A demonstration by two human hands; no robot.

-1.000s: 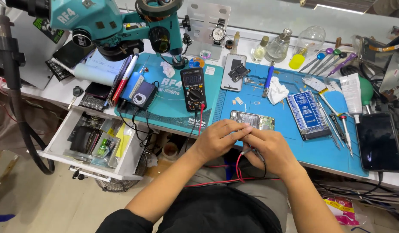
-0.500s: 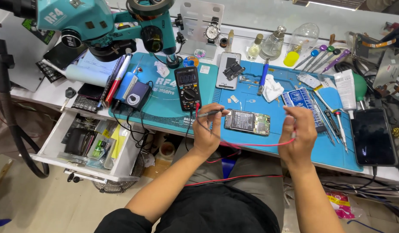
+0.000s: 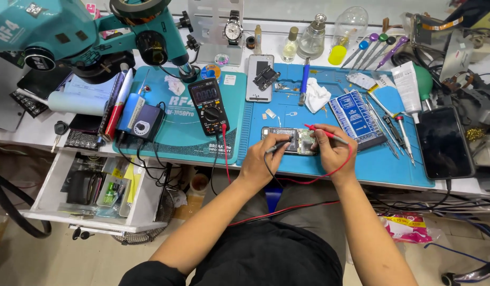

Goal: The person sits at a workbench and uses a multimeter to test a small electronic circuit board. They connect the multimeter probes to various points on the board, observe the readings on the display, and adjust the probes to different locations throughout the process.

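Note:
An opened phone (image 3: 295, 139) with bare circuitry lies on the blue work mat (image 3: 329, 159) near the bench's front edge. My left hand (image 3: 262, 161) holds a black meter probe (image 3: 279, 145) with its tip on the phone's left part. My right hand (image 3: 334, 151) holds a red meter probe (image 3: 321, 131) pointing at the phone's right part. Red and black leads run from both probes to a black multimeter (image 3: 208, 106) on the teal mat (image 3: 176, 132) to the left.
A teal microscope arm (image 3: 86, 32) overhangs the back left. A white drawer (image 3: 91, 190) of tools stands open at left. Screwdrivers (image 3: 393, 124), a dark phone (image 3: 443, 142), a white cloth (image 3: 316, 98), bottles and a wristwatch (image 3: 233, 29) crowd the bench.
My hands had been together below the bench edge handling the leads. They separated, moved up over the phone, and both probes now point at it.

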